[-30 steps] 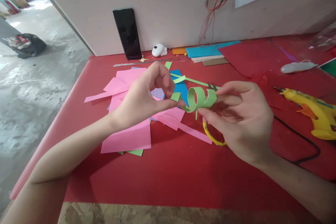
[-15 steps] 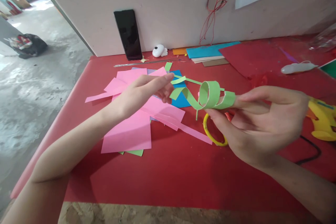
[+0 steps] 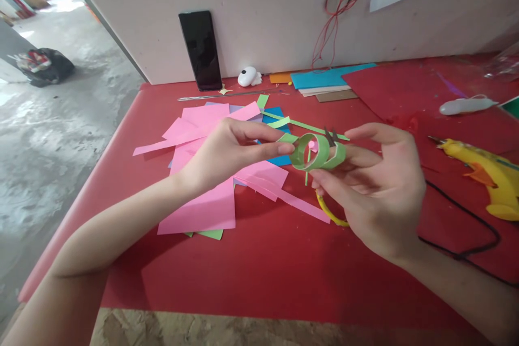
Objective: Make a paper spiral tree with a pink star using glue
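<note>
Between my two hands, above the red table, is a green paper strip (image 3: 314,152) curled into a loop. My right hand (image 3: 377,189) pinches its right end between thumb and fingers. My left hand (image 3: 233,148) pinches the strip's left end with thumb and forefinger. Below the loop on the table lie scissors with a yellow handle (image 3: 327,212), mostly hidden by my right hand.
Pink paper sheets (image 3: 203,194), blue paper (image 3: 279,135) and green strips (image 3: 308,127) lie on the red table (image 3: 259,275). A yellow glue gun (image 3: 484,170) with a black cord sits at the right. A black phone (image 3: 201,50) leans on the wall, near stacked card (image 3: 324,80).
The strip was stretched out half a second ago with my left hand off it. My hands have come together, the strip has curled into a tighter loop, and my left fingers have taken its end.
</note>
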Demonstrator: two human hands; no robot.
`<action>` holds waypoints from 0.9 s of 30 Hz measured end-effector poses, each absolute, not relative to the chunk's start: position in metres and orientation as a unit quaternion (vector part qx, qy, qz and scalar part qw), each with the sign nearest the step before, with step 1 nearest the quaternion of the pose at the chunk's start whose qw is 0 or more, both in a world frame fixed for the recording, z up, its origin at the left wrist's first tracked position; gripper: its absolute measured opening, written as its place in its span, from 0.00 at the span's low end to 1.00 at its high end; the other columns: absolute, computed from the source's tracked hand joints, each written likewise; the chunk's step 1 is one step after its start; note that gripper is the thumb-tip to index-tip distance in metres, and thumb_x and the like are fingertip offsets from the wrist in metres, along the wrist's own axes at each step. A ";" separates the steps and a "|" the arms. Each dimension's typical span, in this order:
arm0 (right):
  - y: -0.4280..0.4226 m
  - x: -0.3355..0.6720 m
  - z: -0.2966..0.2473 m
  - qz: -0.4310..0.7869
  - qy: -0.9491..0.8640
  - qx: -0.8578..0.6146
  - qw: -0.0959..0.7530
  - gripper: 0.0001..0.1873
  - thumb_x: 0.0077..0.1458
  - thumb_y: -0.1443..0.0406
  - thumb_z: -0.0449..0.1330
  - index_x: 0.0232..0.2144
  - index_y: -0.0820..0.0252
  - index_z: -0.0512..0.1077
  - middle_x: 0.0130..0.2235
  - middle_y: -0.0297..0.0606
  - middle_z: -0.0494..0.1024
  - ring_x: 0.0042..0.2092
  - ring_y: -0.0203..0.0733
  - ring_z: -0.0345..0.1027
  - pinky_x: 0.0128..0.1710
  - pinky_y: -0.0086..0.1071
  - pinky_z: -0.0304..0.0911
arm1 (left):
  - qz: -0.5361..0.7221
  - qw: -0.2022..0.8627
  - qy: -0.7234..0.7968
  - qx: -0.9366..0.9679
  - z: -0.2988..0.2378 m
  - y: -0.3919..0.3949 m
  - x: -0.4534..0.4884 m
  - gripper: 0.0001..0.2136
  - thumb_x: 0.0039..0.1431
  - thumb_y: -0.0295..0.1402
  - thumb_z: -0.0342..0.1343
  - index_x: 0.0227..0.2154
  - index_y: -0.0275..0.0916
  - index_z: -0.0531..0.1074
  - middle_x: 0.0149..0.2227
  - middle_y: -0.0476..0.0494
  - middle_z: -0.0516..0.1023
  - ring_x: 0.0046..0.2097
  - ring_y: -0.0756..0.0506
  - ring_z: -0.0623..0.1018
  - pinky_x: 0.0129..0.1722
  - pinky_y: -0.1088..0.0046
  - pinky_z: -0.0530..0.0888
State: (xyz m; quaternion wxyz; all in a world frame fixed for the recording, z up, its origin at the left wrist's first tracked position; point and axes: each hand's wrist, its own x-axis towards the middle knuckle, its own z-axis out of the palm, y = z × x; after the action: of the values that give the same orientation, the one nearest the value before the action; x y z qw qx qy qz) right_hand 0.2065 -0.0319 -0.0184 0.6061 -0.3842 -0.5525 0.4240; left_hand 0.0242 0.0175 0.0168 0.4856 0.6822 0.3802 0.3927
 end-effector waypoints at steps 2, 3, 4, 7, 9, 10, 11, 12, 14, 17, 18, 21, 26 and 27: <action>-0.032 0.206 -0.016 0.443 -0.542 -0.398 0.593 0.23 0.46 0.69 0.70 0.39 0.48 0.63 0.28 0.25 0.78 0.23 0.33 0.70 0.23 0.31 0.69 | 0.399 0.478 0.376 0.686 0.015 0.015 0.026 0.03 0.50 0.36 0.68 0.26 0.43 0.83 0.27 0.51 0.83 0.31 0.51 0.78 0.29 0.77 0.73; -0.032 0.206 -0.016 0.452 -0.539 -0.400 0.587 0.23 0.46 0.68 0.70 0.39 0.48 0.63 0.28 0.25 0.78 0.22 0.33 0.69 0.23 0.31 0.69 | 0.403 0.476 0.373 0.687 0.014 0.013 0.026 0.02 0.50 0.34 0.67 0.25 0.43 0.83 0.27 0.51 0.83 0.31 0.51 0.78 0.29 0.77 0.73; -0.032 0.206 -0.015 0.460 -0.537 -0.402 0.582 0.22 0.47 0.68 0.70 0.39 0.49 0.63 0.27 0.24 0.78 0.22 0.32 0.69 0.24 0.31 0.69 | 0.408 0.476 0.367 0.687 0.013 0.011 0.027 0.02 0.51 0.32 0.67 0.25 0.43 0.83 0.28 0.51 0.84 0.31 0.52 0.78 0.30 0.78 0.74; -0.033 0.205 -0.016 0.478 -0.531 -0.397 0.577 0.21 0.48 0.69 0.68 0.39 0.49 0.63 0.28 0.24 0.78 0.23 0.31 0.69 0.24 0.29 0.69 | 0.421 0.477 0.350 0.688 0.010 0.008 0.030 0.03 0.50 0.28 0.67 0.24 0.42 0.83 0.28 0.51 0.84 0.32 0.52 0.79 0.33 0.79 0.75; -0.034 0.204 -0.016 0.484 -0.531 -0.391 0.575 0.20 0.49 0.71 0.67 0.40 0.49 0.64 0.29 0.24 0.79 0.23 0.30 0.69 0.23 0.28 0.69 | 0.428 0.478 0.342 0.686 0.009 0.007 0.031 0.03 0.48 0.28 0.69 0.24 0.42 0.83 0.28 0.52 0.84 0.32 0.53 0.79 0.34 0.80 0.75; -0.034 0.204 -0.017 0.486 -0.533 -0.387 0.574 0.20 0.49 0.71 0.67 0.40 0.49 0.64 0.29 0.24 0.79 0.23 0.30 0.69 0.23 0.27 0.69 | 0.431 0.480 0.342 0.683 0.008 0.007 0.032 0.03 0.47 0.27 0.69 0.24 0.42 0.83 0.27 0.52 0.84 0.31 0.53 0.79 0.33 0.80 0.75; -0.035 0.204 -0.017 0.487 -0.534 -0.386 0.574 0.20 0.49 0.71 0.67 0.40 0.49 0.64 0.30 0.24 0.79 0.23 0.30 0.69 0.24 0.27 0.69 | 0.434 0.482 0.343 0.680 0.008 0.007 0.032 0.04 0.45 0.28 0.70 0.24 0.43 0.83 0.27 0.52 0.84 0.31 0.53 0.79 0.33 0.80 0.75; -0.035 0.204 -0.017 0.486 -0.536 -0.385 0.573 0.20 0.50 0.71 0.66 0.40 0.49 0.64 0.30 0.24 0.79 0.23 0.30 0.69 0.24 0.27 0.69 | 0.436 0.485 0.344 0.676 0.007 0.007 0.033 0.04 0.44 0.28 0.71 0.24 0.43 0.83 0.27 0.52 0.84 0.31 0.53 0.78 0.33 0.80 0.75; -0.035 0.204 -0.017 0.483 -0.538 -0.390 0.571 0.20 0.49 0.70 0.67 0.39 0.49 0.64 0.30 0.25 0.79 0.23 0.31 0.69 0.25 0.28 0.70 | 0.439 0.490 0.345 0.669 0.005 0.007 0.034 0.04 0.43 0.30 0.72 0.24 0.43 0.83 0.27 0.52 0.84 0.31 0.52 0.78 0.33 0.79 0.76; -0.034 0.203 -0.017 0.478 -0.538 -0.399 0.568 0.20 0.48 0.69 0.69 0.38 0.49 0.64 0.29 0.25 0.79 0.23 0.32 0.69 0.25 0.29 0.71 | 0.439 0.492 0.345 0.667 0.004 0.007 0.033 0.04 0.45 0.33 0.71 0.23 0.43 0.82 0.27 0.51 0.84 0.33 0.50 0.79 0.35 0.76 0.76; -0.033 0.203 -0.017 0.479 -0.538 -0.399 0.568 0.20 0.48 0.69 0.68 0.38 0.49 0.64 0.30 0.26 0.79 0.23 0.32 0.69 0.25 0.29 0.71 | 0.438 0.491 0.345 0.669 0.004 0.008 0.033 0.04 0.46 0.35 0.70 0.23 0.43 0.82 0.28 0.50 0.84 0.34 0.50 0.79 0.36 0.75 0.76; -0.032 0.203 -0.018 0.485 -0.537 -0.388 0.571 0.19 0.49 0.70 0.68 0.39 0.50 0.65 0.31 0.26 0.80 0.23 0.32 0.71 0.22 0.27 0.71 | 0.429 0.482 0.339 0.685 0.001 0.010 0.031 0.07 0.56 0.37 0.63 0.28 0.42 0.82 0.31 0.48 0.84 0.37 0.49 0.79 0.39 0.73 0.76; -0.031 0.204 -0.019 0.503 -0.529 -0.377 0.570 0.14 0.52 0.69 0.66 0.40 0.50 0.69 0.35 0.27 0.79 0.26 0.32 0.74 0.23 0.25 0.72 | 0.450 0.474 0.296 0.697 -0.006 0.014 0.031 0.07 0.59 0.37 0.61 0.29 0.43 0.81 0.32 0.48 0.80 0.38 0.50 0.77 0.41 0.73 0.75; -0.031 0.205 -0.020 0.511 -0.526 -0.375 0.566 0.14 0.52 0.69 0.66 0.40 0.50 0.70 0.35 0.27 0.78 0.27 0.32 0.74 0.23 0.25 0.72 | 0.459 0.474 0.299 0.689 -0.007 0.014 0.032 0.07 0.56 0.38 0.63 0.26 0.43 0.81 0.30 0.49 0.79 0.36 0.50 0.77 0.39 0.73 0.75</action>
State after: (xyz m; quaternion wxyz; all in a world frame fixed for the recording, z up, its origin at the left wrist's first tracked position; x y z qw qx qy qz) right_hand 0.2046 -0.0309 -0.0196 0.5663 -0.3751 -0.5263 0.5114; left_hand 0.0316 0.0142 -0.0066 0.4739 0.6894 0.2990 0.4591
